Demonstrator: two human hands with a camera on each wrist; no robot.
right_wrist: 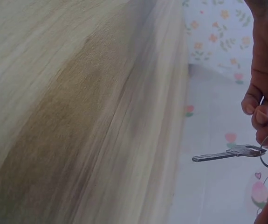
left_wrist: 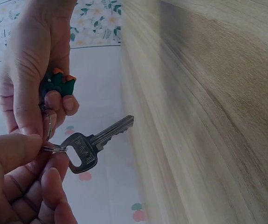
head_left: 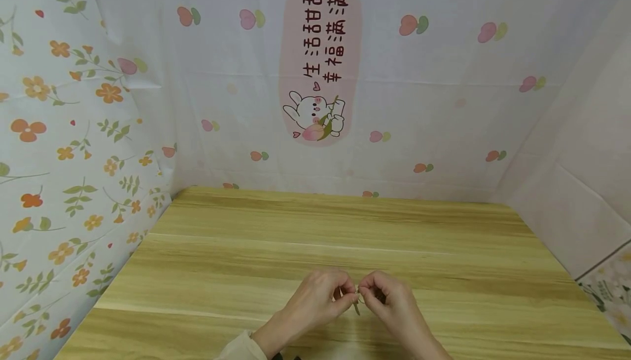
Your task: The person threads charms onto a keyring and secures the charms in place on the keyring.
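Low over the table, my two hands meet, fingertips close together. My left hand (head_left: 320, 297) pinches a metal key ring (left_wrist: 54, 149) between thumb and fingers. A silver key (left_wrist: 85, 151) hangs on that ring, its toothed blade pointing away from the hands; in the right wrist view the key (right_wrist: 222, 155) is seen nearly edge-on. With curled fingers my right hand (head_left: 391, 300) holds a small green and orange charm (left_wrist: 59, 85), partly covered by the fingers. Its thumb tip is at the ring too. Whether the charm's link sits on the ring is hidden by fingers.
A wood-grain tabletop (head_left: 246, 261) lies beneath the hands. White cloth with fruit prints and a rabbit picture (head_left: 315, 113) hangs behind it. Flowered cloth (head_left: 74, 184) stands along the left edge, and pale cloth (head_left: 581, 173) along the right.
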